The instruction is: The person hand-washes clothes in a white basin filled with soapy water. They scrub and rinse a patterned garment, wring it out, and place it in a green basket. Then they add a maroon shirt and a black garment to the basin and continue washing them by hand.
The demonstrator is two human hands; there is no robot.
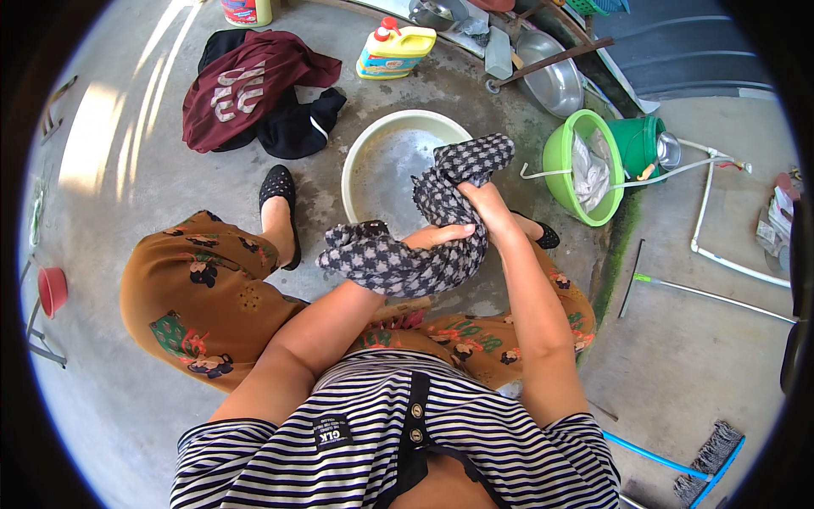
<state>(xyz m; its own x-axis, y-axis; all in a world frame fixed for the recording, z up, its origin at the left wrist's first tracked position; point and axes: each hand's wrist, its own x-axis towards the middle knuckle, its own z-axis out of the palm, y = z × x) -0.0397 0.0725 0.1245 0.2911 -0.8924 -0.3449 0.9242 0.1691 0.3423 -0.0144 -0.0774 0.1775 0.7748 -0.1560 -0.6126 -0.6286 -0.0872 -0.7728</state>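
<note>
Both of my hands grip a bunched black cloth [420, 264] with a pale houndstooth-like pattern. My left hand [439, 235] is closed around its middle, the thumb lying across the fabric. Farther out, my right hand [486, 200] holds the cloth near its upper fold, and its fingers are partly hidden by the fabric. One end droops over my left forearm; the other folds over beyond the right hand. Under the cloth is a wide, pale plastic basin [375, 137] with a wet-looking bottom, partly covered from view.
Dark clothes with a maroon printed garment [254, 83] lie on the concrete left of the basin. A yellow detergent jug [395, 51] stands behind it. To the right are a light-green tub [553, 137] holding pale cloth, a green bucket [636, 143] and a floor squeegee [712, 296].
</note>
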